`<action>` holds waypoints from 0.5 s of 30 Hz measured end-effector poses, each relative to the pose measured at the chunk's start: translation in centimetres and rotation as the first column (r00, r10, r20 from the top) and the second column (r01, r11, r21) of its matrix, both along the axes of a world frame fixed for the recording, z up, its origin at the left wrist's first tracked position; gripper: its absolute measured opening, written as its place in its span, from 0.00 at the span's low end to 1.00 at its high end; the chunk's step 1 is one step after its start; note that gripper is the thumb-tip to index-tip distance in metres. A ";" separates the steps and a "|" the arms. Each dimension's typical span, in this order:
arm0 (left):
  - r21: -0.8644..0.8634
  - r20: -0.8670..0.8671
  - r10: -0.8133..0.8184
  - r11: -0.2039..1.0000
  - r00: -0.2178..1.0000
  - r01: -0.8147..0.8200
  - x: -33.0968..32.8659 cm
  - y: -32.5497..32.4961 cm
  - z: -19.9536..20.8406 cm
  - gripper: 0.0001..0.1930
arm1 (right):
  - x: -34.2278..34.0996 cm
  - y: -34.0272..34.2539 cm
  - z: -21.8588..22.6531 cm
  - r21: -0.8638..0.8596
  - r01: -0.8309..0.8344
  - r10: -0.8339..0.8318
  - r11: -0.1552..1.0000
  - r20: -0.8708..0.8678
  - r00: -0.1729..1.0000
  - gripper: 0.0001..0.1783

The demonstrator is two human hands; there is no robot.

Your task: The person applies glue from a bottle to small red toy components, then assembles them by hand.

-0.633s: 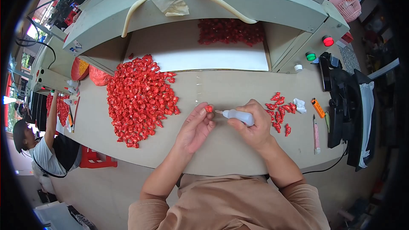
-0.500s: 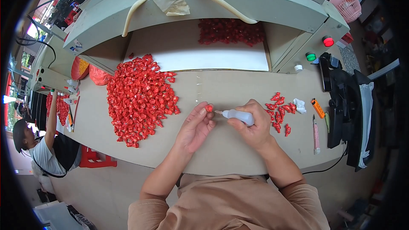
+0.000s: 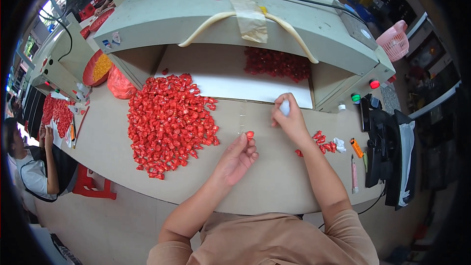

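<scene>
My left hand (image 3: 235, 161) pinches a small glossy red piece (image 3: 250, 135) between thumb and fingertips, above the table. Farther off and to the right, my right hand (image 3: 293, 120) is closed around a whitish squeeze bottle (image 3: 284, 107); its tip is hidden or blurred. The bottle is apart from the red piece. A large heap of similar red pieces (image 3: 171, 122) lies left of my left hand. Beyond my right forearm is a small group of red pieces (image 3: 321, 140), partly covered by the arm.
A grey-green cabinet (image 3: 196, 32) with an open front stands at the back; more dark red pieces (image 3: 277, 63) lie inside. To the right are a crumpled white tissue (image 3: 339, 145), an orange lighter (image 3: 356, 148) and a pink-handled cutter (image 3: 354, 174). Another person (image 3: 39, 167) sits far left.
My right hand has lifted the bottle away from the red piece, toward the cabinet opening. My left hand still holds the piece. The whole view has shifted.
</scene>
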State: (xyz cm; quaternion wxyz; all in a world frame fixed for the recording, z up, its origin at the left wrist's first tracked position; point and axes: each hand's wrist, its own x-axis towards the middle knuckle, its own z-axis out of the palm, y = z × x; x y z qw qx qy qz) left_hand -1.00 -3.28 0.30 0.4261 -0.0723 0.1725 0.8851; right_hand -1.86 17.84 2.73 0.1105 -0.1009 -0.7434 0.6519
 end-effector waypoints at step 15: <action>0.038 -0.009 0.037 0.999 0.999 -0.037 -1.0 -0.7 0.4 0.11 | -13.6 -0.7 0.7 0.879 -0.082 -0.121 0.469 0.156 0.980 0.17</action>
